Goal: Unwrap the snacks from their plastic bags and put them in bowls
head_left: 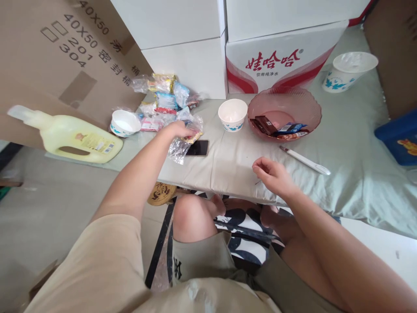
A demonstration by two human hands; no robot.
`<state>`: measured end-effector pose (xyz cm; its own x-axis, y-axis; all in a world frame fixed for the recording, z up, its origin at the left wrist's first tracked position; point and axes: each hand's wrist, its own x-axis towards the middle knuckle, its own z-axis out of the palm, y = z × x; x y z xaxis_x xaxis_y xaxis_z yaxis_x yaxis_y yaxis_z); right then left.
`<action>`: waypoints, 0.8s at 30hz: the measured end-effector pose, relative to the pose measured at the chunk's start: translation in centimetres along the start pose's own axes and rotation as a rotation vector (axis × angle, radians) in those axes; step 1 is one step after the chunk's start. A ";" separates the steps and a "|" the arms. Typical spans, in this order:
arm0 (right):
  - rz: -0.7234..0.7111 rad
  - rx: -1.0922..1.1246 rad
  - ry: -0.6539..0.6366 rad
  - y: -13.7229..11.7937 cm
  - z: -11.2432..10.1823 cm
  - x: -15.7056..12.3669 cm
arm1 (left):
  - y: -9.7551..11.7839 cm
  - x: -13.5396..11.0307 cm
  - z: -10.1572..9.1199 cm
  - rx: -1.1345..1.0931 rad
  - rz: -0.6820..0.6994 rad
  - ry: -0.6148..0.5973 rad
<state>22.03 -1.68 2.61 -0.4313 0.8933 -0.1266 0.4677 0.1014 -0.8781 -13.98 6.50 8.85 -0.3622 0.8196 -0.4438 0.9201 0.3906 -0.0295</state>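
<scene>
My left hand (pixel 177 129) reaches forward and grips a clear plastic snack packet (pixel 182 143) at the edge of a pile of wrapped snacks (pixel 163 102). A black phone (pixel 197 148) lies just to the right of that packet. My right hand (pixel 272 174) rests on the grey-green cloth near its front edge, its fingers curled in loosely with nothing visible in them. A pink glass bowl (pixel 309 108) holding several wrapped bars stands beyond the right hand. A white knife-like tool (pixel 304 160) lies between that bowl and the right hand.
Two small white paper bowls (pixel 232 114) (pixel 125 123) stand on the cloth (pixel 358 143), a larger one (pixel 350 69) at the back right. A yellow bottle (pixel 70 137) lies at left. White cartons (pixel 280 52) and brown cardboard (pixel 65 56) close the back. A blue box (pixel 399 137) sits at right.
</scene>
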 end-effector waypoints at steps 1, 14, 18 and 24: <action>-0.004 -0.001 0.002 0.0 0.0 0.0 | 0.5 0.2 0.3 0.019 -0.002 -0.010; -0.036 0.005 0.001 0.0 -0.3 -0.3 | 2.2 -2.8 1.2 -0.348 0.207 0.342; -0.048 0.001 0.012 0.4 -0.6 -0.6 | 1.6 -6.5 1.0 -1.072 0.282 0.273; -0.172 0.025 0.113 1.7 0.3 -0.4 | 7.2 -11.9 6.1 -1.793 0.291 -0.284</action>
<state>22.74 -1.97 1.06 -0.4130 0.9074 0.0778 0.3743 0.2470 -0.8938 -2.13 -2.99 8.47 -0.0308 0.9223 -0.3853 -0.3741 0.3469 0.8601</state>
